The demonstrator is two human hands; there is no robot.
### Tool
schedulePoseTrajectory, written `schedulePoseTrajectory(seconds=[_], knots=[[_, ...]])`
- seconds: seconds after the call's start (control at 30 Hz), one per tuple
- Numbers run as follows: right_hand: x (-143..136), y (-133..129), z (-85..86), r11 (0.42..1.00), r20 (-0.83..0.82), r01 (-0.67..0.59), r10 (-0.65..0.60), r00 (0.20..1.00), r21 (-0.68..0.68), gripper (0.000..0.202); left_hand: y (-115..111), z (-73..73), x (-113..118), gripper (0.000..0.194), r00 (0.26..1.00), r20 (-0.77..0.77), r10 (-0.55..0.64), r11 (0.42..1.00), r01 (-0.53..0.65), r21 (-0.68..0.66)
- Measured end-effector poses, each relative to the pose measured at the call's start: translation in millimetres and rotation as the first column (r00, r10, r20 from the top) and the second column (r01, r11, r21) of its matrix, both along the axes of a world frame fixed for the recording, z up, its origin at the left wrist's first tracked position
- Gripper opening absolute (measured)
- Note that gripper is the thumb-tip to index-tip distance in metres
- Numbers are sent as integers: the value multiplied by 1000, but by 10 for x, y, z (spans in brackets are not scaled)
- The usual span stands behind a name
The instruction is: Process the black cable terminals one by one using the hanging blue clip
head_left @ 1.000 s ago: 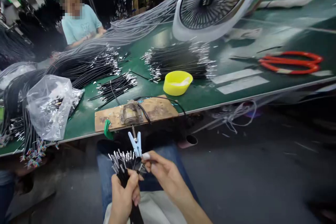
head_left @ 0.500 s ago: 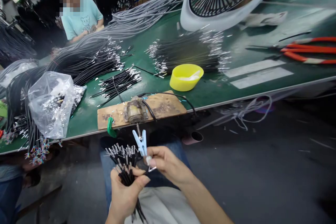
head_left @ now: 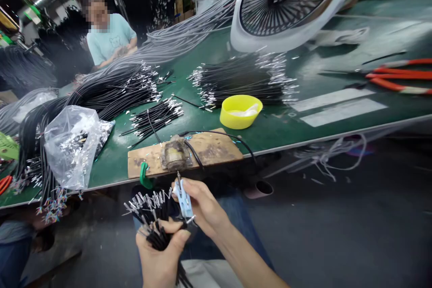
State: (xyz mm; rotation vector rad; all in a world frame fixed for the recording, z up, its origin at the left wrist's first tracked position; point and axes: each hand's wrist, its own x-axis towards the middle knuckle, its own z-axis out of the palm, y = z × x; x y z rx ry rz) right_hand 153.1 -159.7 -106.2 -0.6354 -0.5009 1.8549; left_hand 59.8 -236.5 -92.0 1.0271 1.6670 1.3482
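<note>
Left hand (head_left: 160,258) gripped black cables (head_left: 158,238), lower centre of frame. Right hand (head_left: 204,207) pinched blue clip (head_left: 185,202), just right of them.

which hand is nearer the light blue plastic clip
Right: the right hand grips the light blue plastic clip. The left hand is lower and to the left, around a bundle of black cables with silvery tips.

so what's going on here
Someone's left hand holds a bunch of black cables with silvery ends. Their right hand has a blue clip at the shaft of a motor on a wooden board. One cable end shows just below the clip. Another person is beyond the table.
</note>
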Motion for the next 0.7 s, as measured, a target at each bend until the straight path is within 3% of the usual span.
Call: schedulePoseTrajectory(seconds=[0.23,0.33,0.47,0.6,0.7], knots=[[35,45,-26,993,274,64,-88,958,94,52,42,46,40,8,999,-9,-54,998,54,-11],[76,29,-88,994,280,57,-80,957,92,55,47,44,27,8,998,-2,-64,998,64,-16],[177,-47,-220,986,327,161,-167,930,48,57,-3,14,-16,8,998,2,-58,997,58,-51],[294,-232,-332,961,451,240,-275,849,134,50,-103,-22,-39,12,998,5,-58,992,58,-109],[331,-421,-300,880,536,323,-470,701,348,42,-153,-42,-29,25,998,17,-63,981,65,-181]])
